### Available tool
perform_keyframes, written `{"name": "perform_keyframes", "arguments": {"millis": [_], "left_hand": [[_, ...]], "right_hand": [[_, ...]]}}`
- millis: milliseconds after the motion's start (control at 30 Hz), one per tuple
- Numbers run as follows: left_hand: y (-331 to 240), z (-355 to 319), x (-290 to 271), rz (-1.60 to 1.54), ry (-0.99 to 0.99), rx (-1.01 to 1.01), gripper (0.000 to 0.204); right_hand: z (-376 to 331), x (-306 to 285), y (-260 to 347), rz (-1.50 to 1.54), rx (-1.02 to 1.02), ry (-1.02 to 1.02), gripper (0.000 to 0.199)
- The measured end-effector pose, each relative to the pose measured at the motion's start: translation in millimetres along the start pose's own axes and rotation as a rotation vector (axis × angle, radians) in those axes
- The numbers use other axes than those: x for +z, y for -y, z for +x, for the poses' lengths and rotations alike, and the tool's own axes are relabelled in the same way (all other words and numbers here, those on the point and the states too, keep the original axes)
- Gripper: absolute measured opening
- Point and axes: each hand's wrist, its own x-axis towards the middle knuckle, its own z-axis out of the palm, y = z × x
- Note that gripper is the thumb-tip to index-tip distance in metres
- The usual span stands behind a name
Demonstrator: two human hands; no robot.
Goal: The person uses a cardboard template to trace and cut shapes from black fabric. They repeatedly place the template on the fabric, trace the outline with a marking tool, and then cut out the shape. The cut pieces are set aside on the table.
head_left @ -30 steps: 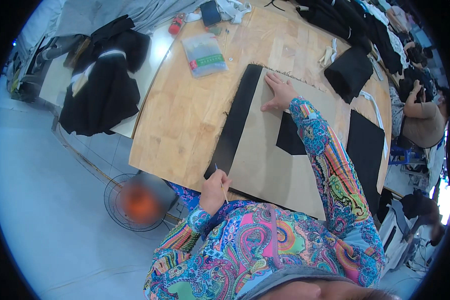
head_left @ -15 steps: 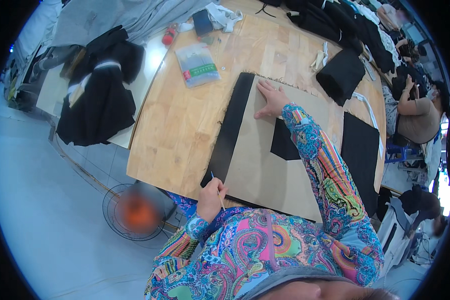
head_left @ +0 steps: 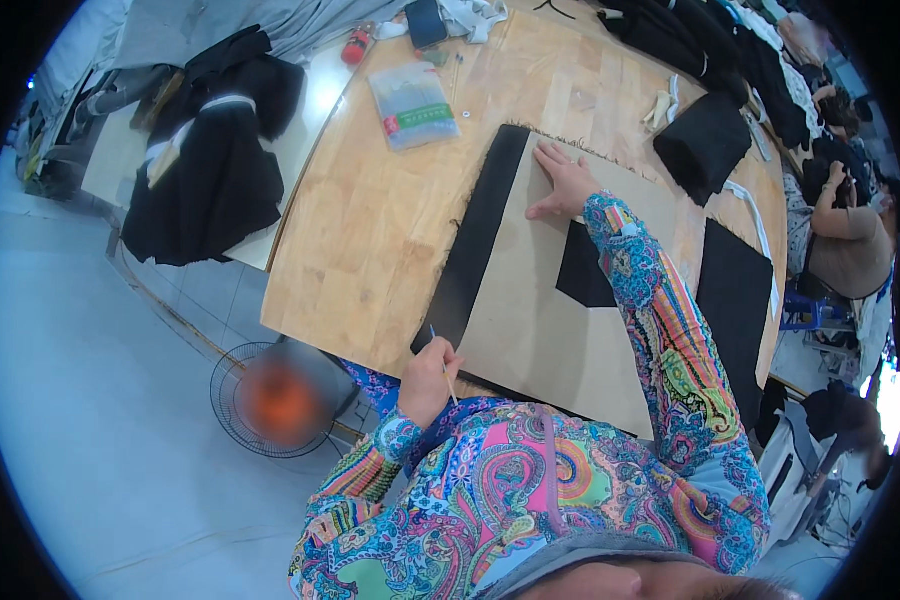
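A large brown cardboard pattern (head_left: 550, 320) lies on black fabric (head_left: 475, 240) spread over a wooden table (head_left: 370, 230). My right hand (head_left: 562, 180) rests flat, fingers spread, on the far corner of the cardboard, pressing it down. My left hand (head_left: 426, 380) is closed on a thin marking stick (head_left: 442, 362) at the near end of the cardboard's left edge, where the black fabric strip shows. A black cut-out shape shows inside the pattern beside my right forearm.
A clear plastic bag (head_left: 412, 104) with small items, a phone (head_left: 427, 20) and a red bottle (head_left: 357, 44) lie at the table's far end. Black garments (head_left: 705, 140) are piled far right and on a side table (head_left: 210, 170). A floor fan (head_left: 275, 400) stands lower left. Another person (head_left: 850, 230) sits at right.
My left hand has stayed at the near end of the cardboard's edge with the stick. The right hand still presses the far corner. The view shifted slightly.
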Motion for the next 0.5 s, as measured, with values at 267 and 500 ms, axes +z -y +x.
{"name": "perform_keyframes", "arguments": {"millis": [267, 500], "left_hand": [[1, 0, 0, 0.035, 0.0, 0.0, 0.021], [-48, 32, 7, 0.267, 0.027, 0.304, 0.022]], "right_hand": [[4, 5, -4, -0.019, -0.002, 0.002, 0.123], [-4, -4, 5, -0.005, 0.007, 0.014, 0.121]]}}
